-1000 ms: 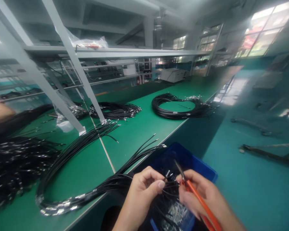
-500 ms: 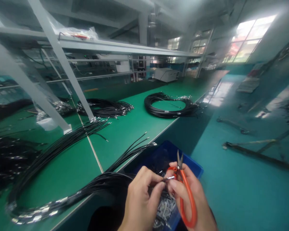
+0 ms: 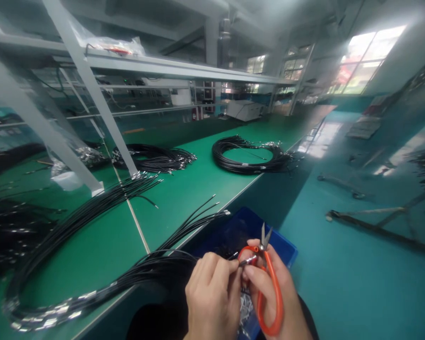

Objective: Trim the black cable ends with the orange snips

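Note:
My left hand [image 3: 212, 290] pinches a black cable [image 3: 246, 261] close to its silvery end, above a blue bin. In my right hand [image 3: 278, 278] are orange-handled scissors [image 3: 276, 297], their blades parted and pointing up and away from me. The thumb and fingers of that hand are beside the cable's end; whether they touch it I cannot tell. A long bundle of black cables [image 3: 138, 270] curves from the green table toward my left hand, and its loose ends lie over the table's edge. Part of the cable is hidden behind my fingers.
The blue bin [image 3: 286, 245] holds small pale pieces [image 3: 246, 307]. Coiled cable bundles [image 3: 230, 162] rest on the green table [image 3: 184, 189], with another bundle [image 3: 156, 158] behind a white shelf post [image 3: 108, 108]. A wheeled stand's leg [image 3: 375, 231] is on the floor at right.
My left hand has rolled over, its knuckles now turned up and its fingers more closed around the cable. The right hand and scissors have shifted slightly left.

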Demonstrator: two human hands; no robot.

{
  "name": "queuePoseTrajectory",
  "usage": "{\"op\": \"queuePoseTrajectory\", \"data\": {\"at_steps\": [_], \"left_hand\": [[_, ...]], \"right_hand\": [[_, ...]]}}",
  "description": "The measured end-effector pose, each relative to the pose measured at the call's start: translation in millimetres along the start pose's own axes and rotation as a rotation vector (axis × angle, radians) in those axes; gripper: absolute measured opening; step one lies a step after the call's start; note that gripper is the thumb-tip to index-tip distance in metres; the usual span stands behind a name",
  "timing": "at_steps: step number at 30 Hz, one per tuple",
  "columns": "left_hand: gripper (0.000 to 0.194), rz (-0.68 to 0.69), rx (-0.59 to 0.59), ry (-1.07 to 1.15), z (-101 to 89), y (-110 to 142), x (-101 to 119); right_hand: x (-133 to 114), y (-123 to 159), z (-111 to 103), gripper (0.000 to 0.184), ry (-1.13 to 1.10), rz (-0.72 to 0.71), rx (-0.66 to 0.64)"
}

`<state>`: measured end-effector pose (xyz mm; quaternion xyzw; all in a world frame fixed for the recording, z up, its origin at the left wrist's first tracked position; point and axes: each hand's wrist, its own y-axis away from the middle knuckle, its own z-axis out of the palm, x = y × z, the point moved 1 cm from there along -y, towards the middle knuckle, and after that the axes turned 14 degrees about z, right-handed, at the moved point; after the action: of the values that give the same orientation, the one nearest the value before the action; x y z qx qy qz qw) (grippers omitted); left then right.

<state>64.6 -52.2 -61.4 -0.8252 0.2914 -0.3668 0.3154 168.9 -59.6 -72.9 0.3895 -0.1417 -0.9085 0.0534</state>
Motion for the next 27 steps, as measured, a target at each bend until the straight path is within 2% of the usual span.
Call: {"op": "queuePoseTrajectory", "data": {"at_steps": [4,8,12,14,19,22,27], "left_hand": [[0.012,0.022,0.036,-0.01,2.1,2.9,-0.5],[0.009,-0.026,0.064,0.041,3.9,5.2,-1.8],[0.009,-0.093,0.074,0.171,2.7,3.4,-3.6],[0.009,-0.127,0.068,0.223,1.5,1.6,-4.6],[0.013,-0.226,-0.013,0.245,0.5,-1.0,-6.5],[0.013,-0.214,-0.047,0.21,2.1,-0.5,-5.4],[0.012,-0.177,-0.048,0.186,1.5,-1.4,-7.0]], "right_hand": [[0.3,0.1,1.7,0.03,-0.026,0.017,0.033],[2.3,2.5,4.2,0.038,0.105,-0.031,0.088],[5.3,2.6,2.4,0.042,0.064,-0.026,0.071],[3.7,2.0,-0.7,0.041,0.05,-0.025,0.083],[-12.5,3.8,-8.8,0.032,0.067,-0.084,0.21],[-19.1,5.7,-9.8,0.03,0.062,-0.101,0.203],[-13.9,7.1,-10.2,0.03,0.113,-0.028,0.194]]}}
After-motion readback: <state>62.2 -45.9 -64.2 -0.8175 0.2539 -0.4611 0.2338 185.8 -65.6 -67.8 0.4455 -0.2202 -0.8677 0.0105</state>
